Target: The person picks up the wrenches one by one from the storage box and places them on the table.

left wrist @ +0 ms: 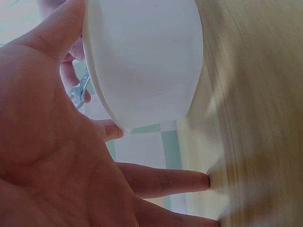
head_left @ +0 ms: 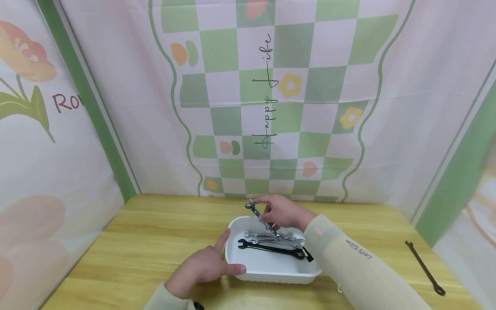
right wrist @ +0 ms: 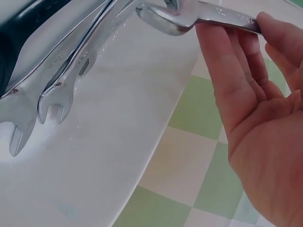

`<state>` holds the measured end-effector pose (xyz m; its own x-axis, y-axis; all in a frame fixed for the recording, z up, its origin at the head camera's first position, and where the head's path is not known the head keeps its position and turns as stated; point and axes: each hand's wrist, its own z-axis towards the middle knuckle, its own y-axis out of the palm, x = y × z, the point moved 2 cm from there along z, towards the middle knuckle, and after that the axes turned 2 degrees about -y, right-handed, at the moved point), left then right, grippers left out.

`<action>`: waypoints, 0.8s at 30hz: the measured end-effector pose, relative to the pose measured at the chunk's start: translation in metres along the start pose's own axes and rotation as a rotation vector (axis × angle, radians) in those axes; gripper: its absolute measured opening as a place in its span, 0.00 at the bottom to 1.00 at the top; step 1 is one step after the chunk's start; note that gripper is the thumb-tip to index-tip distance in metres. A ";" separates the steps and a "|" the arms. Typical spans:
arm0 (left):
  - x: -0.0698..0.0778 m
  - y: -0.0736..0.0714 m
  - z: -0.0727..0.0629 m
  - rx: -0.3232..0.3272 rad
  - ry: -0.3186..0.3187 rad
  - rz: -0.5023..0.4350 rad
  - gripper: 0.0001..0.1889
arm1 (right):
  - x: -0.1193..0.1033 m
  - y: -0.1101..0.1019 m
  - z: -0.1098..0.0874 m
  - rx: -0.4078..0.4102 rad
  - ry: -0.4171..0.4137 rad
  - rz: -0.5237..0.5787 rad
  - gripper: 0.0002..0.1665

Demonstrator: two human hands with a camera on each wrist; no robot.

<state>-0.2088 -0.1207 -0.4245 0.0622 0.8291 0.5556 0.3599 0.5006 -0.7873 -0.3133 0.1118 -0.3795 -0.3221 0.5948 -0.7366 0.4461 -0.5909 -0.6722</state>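
Observation:
My right hand (head_left: 286, 211) pinches a silver combination wrench (head_left: 258, 214) between thumb and fingers, its upper open end tilted to the left above a white plastic tray (head_left: 279, 277). The lower end of this wrench comes down near the other tools. In the tray lie a black wrench (head_left: 271, 248) and several silver wrenches (right wrist: 64, 90), partly hidden by my right hand and sleeve. My left hand (head_left: 207, 262) rests against the tray's left end, thumb and index finger spread along the rim. In the left wrist view, two straight fingers (left wrist: 165, 179) reach to the tabletop.
A long dark wrench (head_left: 425, 267) lies on the wooden table (head_left: 166, 228) near its right edge. Printed fabric curtains (head_left: 286, 107) stand behind the table and at both sides.

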 end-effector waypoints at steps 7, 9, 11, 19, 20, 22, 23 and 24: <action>0.000 0.000 -0.001 0.009 0.009 0.001 0.63 | 0.001 -0.001 -0.002 0.013 0.001 0.038 0.36; -0.001 0.000 -0.001 0.011 0.012 -0.001 0.63 | 0.002 -0.001 -0.003 0.016 -0.005 0.047 0.36; -0.001 0.000 -0.001 0.012 0.013 -0.006 0.63 | 0.003 -0.002 -0.004 0.020 -0.011 0.051 0.36; -0.002 0.000 0.000 0.011 0.004 -0.021 0.63 | 0.001 -0.005 -0.009 0.010 -0.034 0.099 0.33; -0.001 0.000 0.000 0.011 0.004 -0.021 0.63 | 0.002 -0.005 -0.009 0.007 -0.038 0.112 0.33; -0.001 0.000 -0.001 0.012 0.005 -0.024 0.63 | 0.004 -0.005 -0.009 0.004 -0.041 0.135 0.32; -0.001 0.000 -0.001 0.013 0.007 -0.023 0.63 | 0.005 -0.006 -0.010 0.005 -0.040 0.148 0.32; 0.000 0.000 -0.002 0.015 0.010 -0.023 0.64 | 0.007 -0.006 -0.010 0.005 -0.040 0.161 0.32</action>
<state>-0.2069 -0.1215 -0.4243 0.0631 0.8148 0.5763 0.3476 0.5234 -0.7780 -0.3098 0.1248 -0.3797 -0.2800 0.4696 -0.8373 0.4904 -0.6798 -0.5453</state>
